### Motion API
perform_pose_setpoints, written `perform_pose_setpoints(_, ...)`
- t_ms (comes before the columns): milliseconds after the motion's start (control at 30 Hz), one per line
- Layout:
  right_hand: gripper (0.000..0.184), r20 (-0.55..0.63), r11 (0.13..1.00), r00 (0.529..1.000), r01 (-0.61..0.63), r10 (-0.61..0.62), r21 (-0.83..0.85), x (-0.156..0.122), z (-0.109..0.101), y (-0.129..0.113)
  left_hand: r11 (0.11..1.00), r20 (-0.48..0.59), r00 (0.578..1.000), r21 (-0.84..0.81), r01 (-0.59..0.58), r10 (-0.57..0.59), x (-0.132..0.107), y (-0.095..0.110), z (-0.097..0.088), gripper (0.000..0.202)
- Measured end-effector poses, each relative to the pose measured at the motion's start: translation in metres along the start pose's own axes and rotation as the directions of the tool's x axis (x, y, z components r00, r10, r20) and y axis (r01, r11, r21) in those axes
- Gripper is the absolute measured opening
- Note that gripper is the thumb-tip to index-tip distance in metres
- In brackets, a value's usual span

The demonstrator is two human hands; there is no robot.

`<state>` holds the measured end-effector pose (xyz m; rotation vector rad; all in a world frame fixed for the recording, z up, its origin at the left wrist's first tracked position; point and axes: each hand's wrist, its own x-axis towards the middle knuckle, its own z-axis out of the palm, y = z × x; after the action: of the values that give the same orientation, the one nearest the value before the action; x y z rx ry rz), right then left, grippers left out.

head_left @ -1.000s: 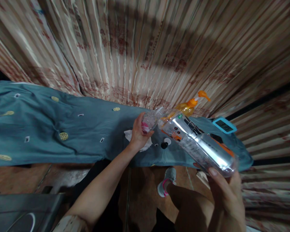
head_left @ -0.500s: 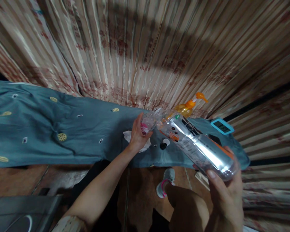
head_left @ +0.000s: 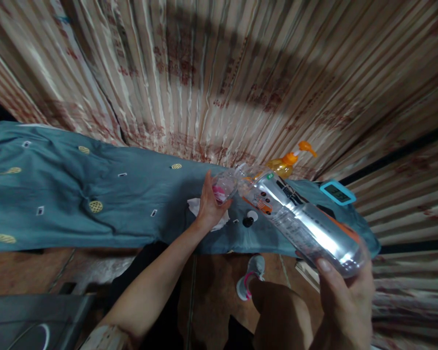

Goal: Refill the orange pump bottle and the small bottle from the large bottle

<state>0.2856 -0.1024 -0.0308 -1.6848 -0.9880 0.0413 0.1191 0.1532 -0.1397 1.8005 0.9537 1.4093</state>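
My left hand (head_left: 212,206) is wrapped round a small clear bottle (head_left: 224,186) with a pink mark on it, tilted towards the right. My right hand (head_left: 345,296) grips the base of a large clear plastic bottle (head_left: 299,216) with a silver, black and orange label. That big bottle slants down to the left, its neck at the mouth of the small one; whether they touch I cannot tell. Under my left hand lies a white tissue (head_left: 194,205). Two small caps, one black (head_left: 247,222) and one white (head_left: 253,215), sit below the big bottle's neck.
Behind the big bottle stands an orange pump bottle (head_left: 283,165). A blue-framed digital clock (head_left: 337,192) and a dark flat object (head_left: 325,211) rest at the right end of the teal cloth (head_left: 131,204). A pleated curtain (head_left: 190,87) hangs along the back.
Both bottles stay mouth to mouth in my hands, with hardly any motion. My right hand has shifted slightly right and down; the view has moved a little.
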Motion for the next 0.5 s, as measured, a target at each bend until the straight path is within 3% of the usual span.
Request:
perform_pose_setpoints(133,0.090,-0.027,0.997,0.998,-0.047,0.049,0.066,0.001,0.002,-0.011,1.000,0.003,1.000,0.010,-0.001,0.001,0.000,-0.001,-0.001,0.118)
perform_pose_setpoints(500,0.091,-0.065,0.997,0.995,-0.072,0.071,-0.016,-0.003,0.003,-0.015,0.999,-0.021,1.000,0.039,-0.011,0.012,0.003,-0.002,0.001,0.113)
